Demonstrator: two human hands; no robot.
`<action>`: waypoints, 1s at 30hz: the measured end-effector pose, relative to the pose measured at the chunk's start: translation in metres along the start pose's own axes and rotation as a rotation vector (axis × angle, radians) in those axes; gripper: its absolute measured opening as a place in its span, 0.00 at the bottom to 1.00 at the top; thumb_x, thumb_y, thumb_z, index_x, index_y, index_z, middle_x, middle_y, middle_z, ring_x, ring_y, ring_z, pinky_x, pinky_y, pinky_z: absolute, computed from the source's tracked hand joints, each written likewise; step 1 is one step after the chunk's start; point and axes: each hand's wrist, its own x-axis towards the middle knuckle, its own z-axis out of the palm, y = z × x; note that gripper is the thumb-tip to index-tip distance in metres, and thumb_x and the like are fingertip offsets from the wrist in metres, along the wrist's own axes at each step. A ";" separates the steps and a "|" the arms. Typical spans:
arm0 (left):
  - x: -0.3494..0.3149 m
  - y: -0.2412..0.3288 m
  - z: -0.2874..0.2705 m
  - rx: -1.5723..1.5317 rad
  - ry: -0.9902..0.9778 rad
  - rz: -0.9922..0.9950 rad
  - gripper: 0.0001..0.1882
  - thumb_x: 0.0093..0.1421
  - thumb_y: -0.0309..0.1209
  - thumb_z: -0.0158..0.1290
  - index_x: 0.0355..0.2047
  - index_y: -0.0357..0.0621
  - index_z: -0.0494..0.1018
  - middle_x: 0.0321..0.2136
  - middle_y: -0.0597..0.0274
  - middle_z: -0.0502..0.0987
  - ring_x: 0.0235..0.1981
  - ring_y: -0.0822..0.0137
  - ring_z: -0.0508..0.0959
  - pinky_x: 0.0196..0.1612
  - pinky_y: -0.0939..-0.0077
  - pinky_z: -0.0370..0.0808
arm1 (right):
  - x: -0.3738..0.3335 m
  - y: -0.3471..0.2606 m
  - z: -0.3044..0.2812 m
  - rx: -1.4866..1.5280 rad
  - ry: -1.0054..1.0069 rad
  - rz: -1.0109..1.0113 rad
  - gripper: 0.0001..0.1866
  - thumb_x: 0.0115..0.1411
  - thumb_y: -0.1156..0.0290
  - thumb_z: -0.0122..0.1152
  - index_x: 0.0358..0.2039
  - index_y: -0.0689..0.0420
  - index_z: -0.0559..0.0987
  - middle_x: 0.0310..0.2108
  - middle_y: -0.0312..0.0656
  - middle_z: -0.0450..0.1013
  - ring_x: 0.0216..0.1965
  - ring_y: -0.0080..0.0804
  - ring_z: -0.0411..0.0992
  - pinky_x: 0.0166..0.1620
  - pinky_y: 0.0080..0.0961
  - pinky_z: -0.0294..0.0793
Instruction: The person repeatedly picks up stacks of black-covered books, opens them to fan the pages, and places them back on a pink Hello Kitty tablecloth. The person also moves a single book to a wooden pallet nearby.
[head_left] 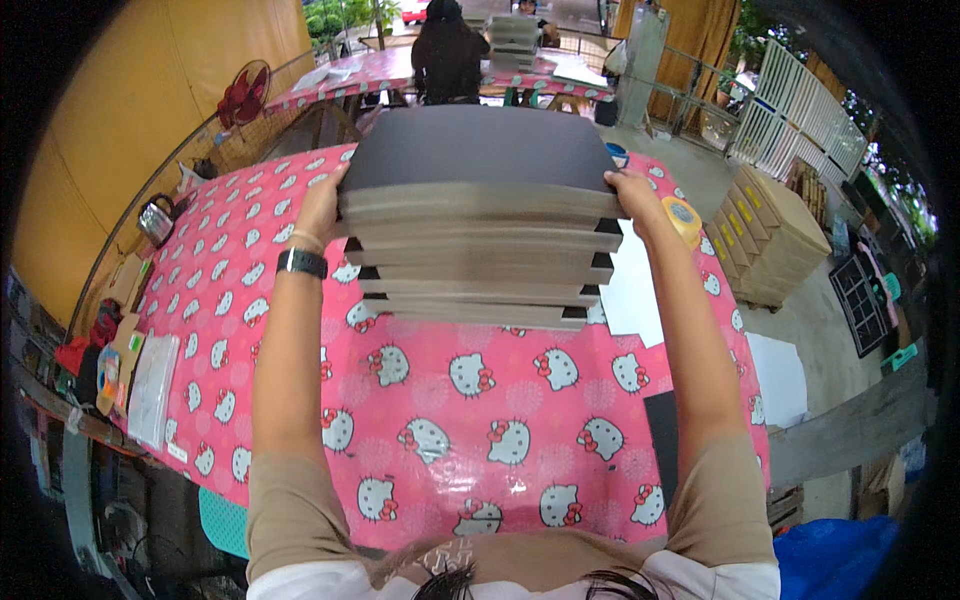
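A tall stack of flat pieces (480, 145) stands before me on the table, with a dark, plain top and greyish-brown layered edges. Dark gaps show at the sides between its bundles, and its front is slightly blurred. My left hand (322, 208) grips the stack's upper left side, its thumb at the top edge. On the opposite side my right hand (632, 193) holds it the same way; the fingers of both hands are partly hidden by the stack. A black watch (302, 262) is on my left wrist.
The table has a pink cat-print cover (465, 420). White sheets (635, 285), a yellow tape roll (682, 220) and a dark sheet (662, 440) lie to the right. A plastic-wrapped pack (153, 390) and a kettle (157, 220) are left. Beyond, a person (450, 55) sits at another table.
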 end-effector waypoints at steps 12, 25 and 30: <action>-0.127 -0.145 -0.042 0.608 0.441 0.634 0.22 0.61 0.38 0.46 0.49 0.32 0.64 0.49 0.46 0.68 0.52 0.53 0.66 0.56 0.66 0.59 | -0.162 0.194 0.022 -0.298 0.076 -0.069 0.12 0.58 0.67 0.47 0.34 0.61 0.75 0.30 0.45 0.74 0.31 0.33 0.72 0.35 0.28 0.70; -0.176 -0.258 -0.047 0.769 0.298 0.406 0.15 0.49 0.26 0.49 0.39 0.36 0.72 0.33 0.48 0.75 0.37 0.50 0.74 0.41 0.62 0.70 | -0.255 0.224 0.071 -0.384 0.117 -0.256 0.14 0.45 0.78 0.53 0.35 0.60 0.73 0.43 0.49 0.69 0.46 0.48 0.63 0.51 0.40 0.59; -0.138 -0.251 -0.034 0.963 0.378 0.364 0.27 0.44 0.25 0.52 0.49 0.38 0.64 0.46 0.46 0.68 0.48 0.49 0.67 0.50 0.61 0.65 | -0.258 0.218 0.072 -0.409 0.096 -0.266 0.12 0.46 0.77 0.52 0.34 0.61 0.74 0.44 0.49 0.69 0.47 0.47 0.63 0.51 0.39 0.60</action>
